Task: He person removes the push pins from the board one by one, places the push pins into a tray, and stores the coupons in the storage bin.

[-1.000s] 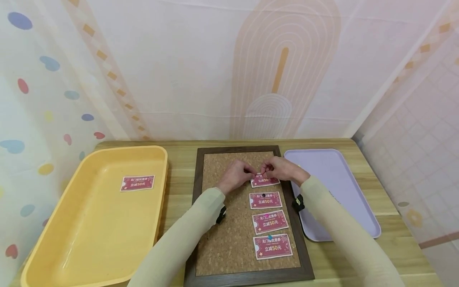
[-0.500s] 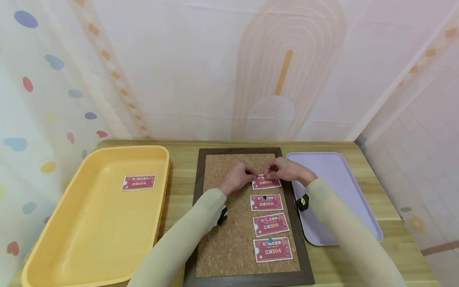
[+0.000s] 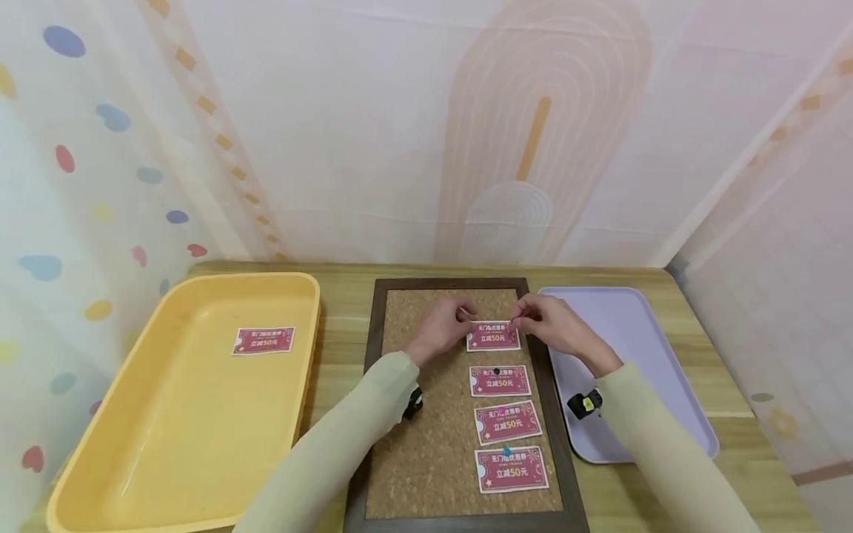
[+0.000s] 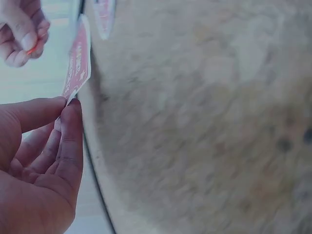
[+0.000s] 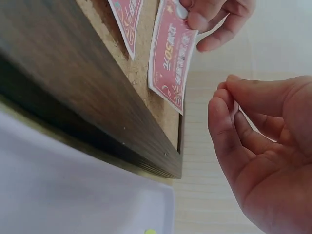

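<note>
My left hand pinches the left corner of a red coupon between thumb and forefinger, at the top right of the framed corkboard. The left wrist view shows this coupon bent up from the cork. Near the coupon's upper right corner, my right hand pinches a tiny orange-red pushpin, its point hidden by the fingers. Below lie a coupon with a black pin, another with a pink pin, and the lowest with a blue pin.
A deep yellow tray stands on the left with one red coupon in it. To the right, a lilac tray lies against the board's dark frame. The wooden table meets a patterned curtain at the back.
My right hand has moved from the coupon's top middle to beyond its right corner, uncovering its print. My left hand keeps its pinch on the left corner. The head view has shifted slightly.
</note>
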The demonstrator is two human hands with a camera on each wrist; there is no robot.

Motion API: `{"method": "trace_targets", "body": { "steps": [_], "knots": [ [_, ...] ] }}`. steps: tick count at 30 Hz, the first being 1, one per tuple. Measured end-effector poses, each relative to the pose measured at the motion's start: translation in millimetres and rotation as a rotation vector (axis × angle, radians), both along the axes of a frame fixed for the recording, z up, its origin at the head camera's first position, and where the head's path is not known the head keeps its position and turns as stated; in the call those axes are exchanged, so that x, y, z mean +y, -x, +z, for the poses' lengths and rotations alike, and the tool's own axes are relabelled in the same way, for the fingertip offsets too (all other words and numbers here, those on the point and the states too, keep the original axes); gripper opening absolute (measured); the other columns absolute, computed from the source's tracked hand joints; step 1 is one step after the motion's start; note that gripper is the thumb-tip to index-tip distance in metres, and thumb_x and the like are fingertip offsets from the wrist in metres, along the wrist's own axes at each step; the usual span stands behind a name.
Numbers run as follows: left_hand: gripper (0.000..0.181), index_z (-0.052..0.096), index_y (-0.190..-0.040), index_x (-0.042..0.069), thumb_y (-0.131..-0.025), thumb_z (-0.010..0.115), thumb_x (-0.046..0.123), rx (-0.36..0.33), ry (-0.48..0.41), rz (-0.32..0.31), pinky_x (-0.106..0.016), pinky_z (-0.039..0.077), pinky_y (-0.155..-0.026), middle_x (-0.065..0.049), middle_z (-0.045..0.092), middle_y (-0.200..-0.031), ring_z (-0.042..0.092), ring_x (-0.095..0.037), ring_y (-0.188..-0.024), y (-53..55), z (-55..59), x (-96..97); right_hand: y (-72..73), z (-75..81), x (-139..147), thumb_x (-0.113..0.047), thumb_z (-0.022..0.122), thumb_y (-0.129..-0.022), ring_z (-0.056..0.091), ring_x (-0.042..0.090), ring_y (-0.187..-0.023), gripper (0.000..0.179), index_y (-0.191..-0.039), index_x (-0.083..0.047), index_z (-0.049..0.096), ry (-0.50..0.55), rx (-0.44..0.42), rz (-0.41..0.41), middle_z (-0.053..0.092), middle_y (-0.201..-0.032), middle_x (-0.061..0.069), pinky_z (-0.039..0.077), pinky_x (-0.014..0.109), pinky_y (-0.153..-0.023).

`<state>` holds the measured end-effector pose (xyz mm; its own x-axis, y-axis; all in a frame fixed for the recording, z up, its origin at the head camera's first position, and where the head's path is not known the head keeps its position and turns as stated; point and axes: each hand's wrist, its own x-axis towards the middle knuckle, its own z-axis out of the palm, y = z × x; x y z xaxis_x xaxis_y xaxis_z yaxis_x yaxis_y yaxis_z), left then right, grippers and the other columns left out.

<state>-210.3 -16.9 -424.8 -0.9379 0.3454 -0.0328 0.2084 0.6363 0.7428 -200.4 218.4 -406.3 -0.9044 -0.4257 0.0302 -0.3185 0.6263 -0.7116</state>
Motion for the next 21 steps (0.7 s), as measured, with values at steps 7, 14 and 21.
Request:
{"method": "trace_targets", "body": {
  "steps": [7,14,21],
  "knots": [
    [0.004,0.077,-0.096,0.004,-0.095,0.073,0.006,0.031,-0.001,-0.052,-0.024,0.050,-0.065,-0.006,0.073,-0.090,0.064,-0.015,-0.079,0.9,22.8,-13.2,-8.0,8.2,2,-0.007,0.066,-0.100,0.060,0.018,-0.082,0.008,-0.106,-0.005,0.071,0.012,0.038,-0.063,0.070,-0.095,0.006,0.050,0.035,-0.072],
    [0.005,0.078,-0.097,0.009,-0.095,0.075,0.012,0.065,-0.024,-0.073,-0.026,0.050,-0.069,0.000,0.074,-0.087,0.064,-0.012,-0.078,-5.7,45.1,-31.0,-14.5,17.8,3,-0.014,0.067,-0.102,0.062,0.020,-0.085,0.009,-0.108,-0.007,0.070,0.019,0.053,-0.092,0.071,-0.097,0.006,0.050,0.033,-0.071],
    [0.005,0.078,-0.096,0.012,-0.094,0.075,0.015,0.070,-0.059,-0.045,-0.031,0.053,-0.076,0.002,0.073,-0.091,0.065,-0.013,-0.084,-13.7,59.5,-58.0,-20.8,28.9,10,-0.011,0.067,-0.102,0.066,0.021,-0.088,0.008,-0.108,-0.007,0.070,0.009,0.104,-0.106,0.072,-0.097,0.004,0.052,0.035,-0.074]
  ]
}}
